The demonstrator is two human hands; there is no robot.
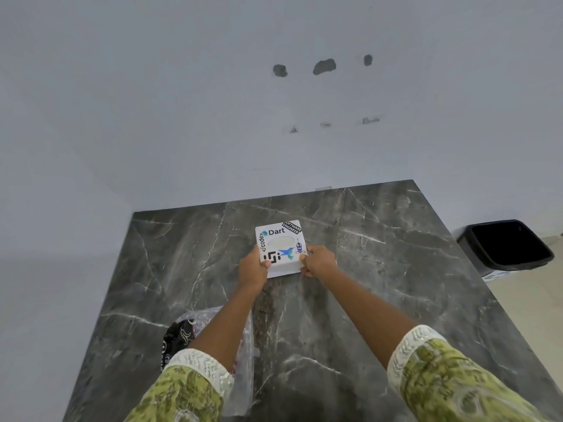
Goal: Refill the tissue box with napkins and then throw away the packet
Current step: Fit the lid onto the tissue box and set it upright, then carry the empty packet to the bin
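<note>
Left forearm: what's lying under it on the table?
A clear plastic packet with a black printed patch lies on the marble table. The left forearm covers its middle, so any contents stay hidden.

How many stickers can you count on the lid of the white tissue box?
5 on the tissue box: Dart along the far edge, software engineer at the far right corner, code down the left, a hummingbird and a black logo near the hands. One small right-edge sticker is partly covered.

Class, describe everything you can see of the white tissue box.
The tissue box is a white, squarish, smooth box, stickered with "Dart", "code" and a blue hummingbird. An oval opening sits mid-top. It rests upright on the dark marble table, gripped at its near corners by the left hand and right hand.
</note>
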